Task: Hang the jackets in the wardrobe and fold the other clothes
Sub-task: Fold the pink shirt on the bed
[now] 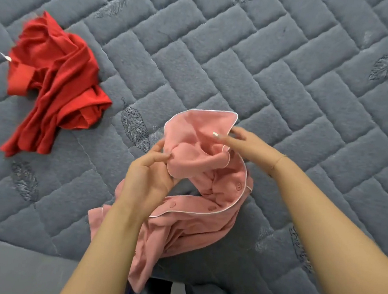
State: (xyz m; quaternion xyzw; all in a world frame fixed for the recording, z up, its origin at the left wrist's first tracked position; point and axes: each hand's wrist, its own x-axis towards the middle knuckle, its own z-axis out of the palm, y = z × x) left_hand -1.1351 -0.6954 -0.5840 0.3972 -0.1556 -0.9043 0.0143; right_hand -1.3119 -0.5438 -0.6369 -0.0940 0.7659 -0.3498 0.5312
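1. Forearms fill the near edge from 7 and 5 o'clock, with jeans showing between them at 6.
2. Beyond lies the bed [255,65], a grey quilted mattress that covers nearly the whole view.
3. At 6 o'clock, just below centre, is the pink top [197,201], bunched, with white piping and buttons. Its long axis runs from the collar at centre down toward 7 o'clock, where the lower part trails over the bed's near edge.
4. Well apart at 9 to 10 o'clock, the red top [54,81] sits crumpled on the bed, with neither hand on it.
5. On the collar's 9 o'clock side, the left hand [150,175] has its fingers curled round a gather of pink cloth.
6. On its 3 o'clock side, the right hand [241,139] seems to pinch the piped collar edge near its corner, with the other fingers fairly straight; motion blur leaves the grip unsure.
7. Both hands hold the upper end, the right reaching farther out. My reading is that spreading it flat means drawing the hands apart across the bed, then pulling the hanging end up.
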